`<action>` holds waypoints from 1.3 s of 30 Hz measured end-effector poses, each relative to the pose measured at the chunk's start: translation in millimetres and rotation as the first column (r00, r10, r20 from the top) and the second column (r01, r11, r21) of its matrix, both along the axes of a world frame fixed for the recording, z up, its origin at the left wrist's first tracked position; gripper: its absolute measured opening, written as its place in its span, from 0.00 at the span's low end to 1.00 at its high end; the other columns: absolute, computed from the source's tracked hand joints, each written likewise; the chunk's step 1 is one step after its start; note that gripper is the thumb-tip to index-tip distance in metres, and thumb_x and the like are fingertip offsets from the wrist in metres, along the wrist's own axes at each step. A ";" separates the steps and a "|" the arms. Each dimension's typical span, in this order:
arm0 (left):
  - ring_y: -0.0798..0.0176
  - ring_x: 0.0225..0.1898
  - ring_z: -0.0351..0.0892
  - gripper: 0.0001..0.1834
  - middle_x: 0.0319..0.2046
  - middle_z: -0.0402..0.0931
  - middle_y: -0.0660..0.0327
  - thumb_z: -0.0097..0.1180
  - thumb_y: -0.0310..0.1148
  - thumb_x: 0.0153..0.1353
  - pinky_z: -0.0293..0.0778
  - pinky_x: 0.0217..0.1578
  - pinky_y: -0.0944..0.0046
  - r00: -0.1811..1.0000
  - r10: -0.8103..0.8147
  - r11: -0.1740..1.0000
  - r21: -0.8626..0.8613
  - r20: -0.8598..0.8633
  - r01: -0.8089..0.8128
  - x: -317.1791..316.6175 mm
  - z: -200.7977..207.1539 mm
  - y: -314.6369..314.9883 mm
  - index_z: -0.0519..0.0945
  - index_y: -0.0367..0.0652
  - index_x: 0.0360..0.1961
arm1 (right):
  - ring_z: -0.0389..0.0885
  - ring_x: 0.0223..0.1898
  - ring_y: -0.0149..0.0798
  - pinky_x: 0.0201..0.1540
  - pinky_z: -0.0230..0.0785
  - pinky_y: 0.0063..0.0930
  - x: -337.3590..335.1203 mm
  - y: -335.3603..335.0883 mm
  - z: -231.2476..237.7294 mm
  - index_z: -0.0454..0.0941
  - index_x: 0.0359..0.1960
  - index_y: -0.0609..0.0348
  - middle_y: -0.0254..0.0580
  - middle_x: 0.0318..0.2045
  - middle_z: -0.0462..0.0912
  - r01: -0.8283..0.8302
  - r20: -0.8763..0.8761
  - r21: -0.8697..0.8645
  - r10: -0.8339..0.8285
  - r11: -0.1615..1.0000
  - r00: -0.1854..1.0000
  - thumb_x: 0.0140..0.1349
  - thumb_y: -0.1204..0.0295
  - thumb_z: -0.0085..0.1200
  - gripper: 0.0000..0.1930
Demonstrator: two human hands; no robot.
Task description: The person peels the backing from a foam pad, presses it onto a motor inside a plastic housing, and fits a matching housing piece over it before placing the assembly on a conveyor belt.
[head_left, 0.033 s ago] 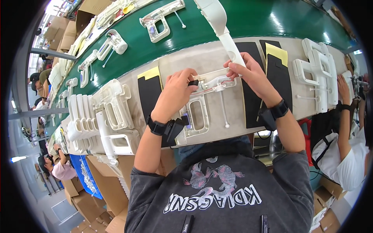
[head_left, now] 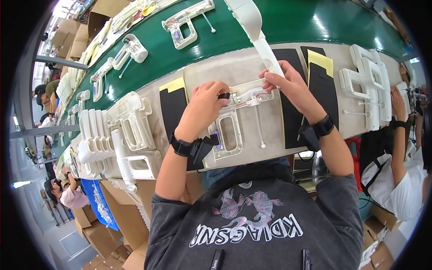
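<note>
—Any room on that tabletop [head_left: 216, 65]?
—There's a bare stretch toward the far edge, short of the green belt [head_left: 288, 22]! Sideways it's tighter: one black pad [head_left: 173, 105] on the left, a second black pad [head_left: 292, 128] on the right. The open white housing [head_left: 249, 103] lies between them, grip loop close to the near edge.
—And the hands?
—Left hand [head_left: 204, 101] is back up, fingertips narrowed, pinching a small black piece [head_left: 223, 96] over the housing's far left end. Right hand [head_left: 292, 87], fingers curled, grips the lower end of a long white part [head_left: 258, 38], which reaches out past the far edge!
</note>
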State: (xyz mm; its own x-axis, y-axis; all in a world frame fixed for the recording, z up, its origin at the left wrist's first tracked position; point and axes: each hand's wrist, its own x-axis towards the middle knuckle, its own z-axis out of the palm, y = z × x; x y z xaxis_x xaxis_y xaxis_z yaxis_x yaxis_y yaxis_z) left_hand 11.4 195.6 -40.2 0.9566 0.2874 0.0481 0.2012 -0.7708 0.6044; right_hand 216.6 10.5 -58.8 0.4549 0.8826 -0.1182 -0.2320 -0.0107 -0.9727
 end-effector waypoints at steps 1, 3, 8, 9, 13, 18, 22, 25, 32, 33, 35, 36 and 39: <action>0.48 0.51 0.75 0.14 0.42 0.78 0.56 0.62 0.27 0.61 0.69 0.56 0.52 1.000 0.013 0.999 -0.033 -0.023 -0.013 1.2 3.0 0.6 0.80 0.46 0.49 | 0.81 0.44 0.30 0.50 0.75 0.27 0.6 0.8 0.1 0.67 0.55 0.64 0.44 0.49 0.81 -0.003 -0.004 -0.008 0.003 1.000 1.000 0.71 0.64 0.57 0.20; 0.48 0.50 0.76 0.13 0.41 0.78 0.56 0.63 0.27 0.60 0.71 0.54 0.52 0.999 0.005 1.000 -0.030 -0.044 -0.006 3.5 5.5 3.0 0.81 0.46 0.48 | 0.81 0.44 0.30 0.50 0.75 0.27 1.8 2.2 -0.7 0.67 0.55 0.64 0.45 0.49 0.81 -0.005 -0.003 -0.016 0.005 1.000 1.000 0.71 0.64 0.57 0.20; 0.49 0.43 0.80 0.13 0.40 0.80 0.53 0.65 0.22 0.57 0.76 0.46 0.56 0.992 -0.030 0.999 -0.040 -0.124 0.025 15.1 14.6 8.7 0.83 0.40 0.44 | 0.81 0.44 0.30 0.49 0.75 0.26 3.3 2.8 -1.3 0.67 0.55 0.65 0.45 0.49 0.81 -0.005 0.023 -0.028 0.006 1.000 1.000 0.71 0.64 0.58 0.20; 0.49 0.42 0.81 0.13 0.39 0.81 0.52 0.65 0.22 0.57 0.76 0.45 0.56 0.987 -0.051 0.998 -0.045 -0.155 0.044 18.1 12.7 12.4 0.83 0.40 0.44 | 0.81 0.44 0.30 0.49 0.75 0.26 3.1 3.5 -1.1 0.67 0.55 0.65 0.45 0.49 0.81 -0.003 0.036 -0.036 0.005 0.999 0.999 0.70 0.64 0.58 0.21; 0.45 0.44 0.80 0.13 0.37 0.81 0.51 0.65 0.23 0.56 0.76 0.45 0.51 0.973 -0.065 0.995 -0.084 -0.220 0.048 24.9 9.1 16.3 0.84 0.43 0.43 | 0.81 0.44 0.29 0.48 0.74 0.25 0.7 5.7 1.8 0.68 0.55 0.65 0.44 0.48 0.81 0.000 0.055 -0.050 0.003 0.999 0.998 0.68 0.64 0.60 0.22; 0.45 0.46 0.79 0.14 0.39 0.81 0.51 0.66 0.23 0.56 0.75 0.48 0.52 0.977 0.034 0.997 -0.054 -0.210 -0.046 22.2 8.9 4.7 0.81 0.40 0.44 | 0.80 0.44 0.29 0.48 0.73 0.25 0.8 4.4 0.3 0.68 0.54 0.64 0.42 0.48 0.81 -0.004 0.067 -0.038 0.006 0.999 0.998 0.67 0.64 0.62 0.22; 0.46 0.52 0.76 0.15 0.44 0.79 0.52 0.65 0.23 0.57 0.72 0.54 0.52 0.997 0.069 0.997 -0.019 -0.039 -0.070 7.0 -6.7 -4.1 0.79 0.39 0.46 | 0.79 0.45 0.28 0.49 0.72 0.25 -1.2 3.0 2.0 0.69 0.54 0.62 0.40 0.47 0.81 -0.012 0.102 -0.049 0.017 0.999 0.995 0.66 0.64 0.62 0.21; 0.47 0.54 0.74 0.14 0.45 0.78 0.54 0.64 0.22 0.58 0.69 0.57 0.51 0.993 0.116 0.990 -0.078 0.020 -0.114 -1.2 -12.0 -10.0 0.79 0.40 0.46 | 0.78 0.44 0.27 0.49 0.71 0.25 -2.3 3.7 3.6 0.69 0.54 0.62 0.39 0.47 0.81 -0.017 0.132 -0.064 0.025 0.998 0.991 0.66 0.65 0.62 0.21; 0.46 0.53 0.73 0.14 0.44 0.77 0.54 0.63 0.22 0.58 0.68 0.59 0.51 0.985 0.130 0.986 -0.122 0.113 -0.116 -4.1 -23.4 -6.9 0.79 0.40 0.46 | 0.77 0.43 0.27 0.51 0.70 0.25 -5.4 5.1 9.9 0.68 0.54 0.62 0.38 0.46 0.80 -0.039 0.093 -0.065 0.045 0.997 0.995 0.66 0.65 0.62 0.21; 0.46 0.53 0.73 0.14 0.44 0.77 0.54 0.63 0.21 0.58 0.68 0.58 0.51 0.988 0.115 0.988 -0.111 0.101 -0.104 -3.4 -22.7 -5.6 0.79 0.40 0.46 | 0.77 0.43 0.27 0.51 0.69 0.24 -6.2 5.3 10.7 0.68 0.54 0.62 0.38 0.46 0.80 -0.033 0.090 -0.069 0.040 0.997 0.995 0.66 0.65 0.62 0.21; 0.46 0.54 0.73 0.14 0.44 0.77 0.54 0.63 0.21 0.58 0.69 0.58 0.51 0.991 0.102 0.991 -0.099 0.089 -0.094 -3.9 -22.1 -5.5 0.79 0.40 0.46 | 0.77 0.43 0.27 0.51 0.69 0.24 -6.7 6.0 11.2 0.68 0.54 0.62 0.38 0.46 0.80 -0.030 0.089 -0.071 0.037 0.997 0.995 0.66 0.66 0.62 0.22; 0.46 0.54 0.73 0.14 0.44 0.77 0.54 0.64 0.21 0.57 0.69 0.57 0.51 0.989 0.109 0.990 -0.103 0.102 -0.099 -4.6 -22.4 -6.4 0.79 0.40 0.45 | 0.77 0.44 0.27 0.51 0.69 0.24 -6.8 5.9 10.3 0.68 0.54 0.62 0.38 0.46 0.80 -0.030 0.098 -0.074 0.037 0.997 0.995 0.66 0.66 0.62 0.21; 0.46 0.54 0.74 0.14 0.45 0.76 0.54 0.64 0.20 0.57 0.70 0.56 0.50 0.986 0.125 0.987 -0.112 0.107 -0.113 -6.0 -19.0 -10.7 0.79 0.39 0.45 | 0.77 0.44 0.27 0.51 0.69 0.24 -6.5 6.1 10.5 0.68 0.54 0.62 0.37 0.46 0.80 -0.032 0.117 -0.080 0.042 0.996 0.992 0.66 0.66 0.62 0.21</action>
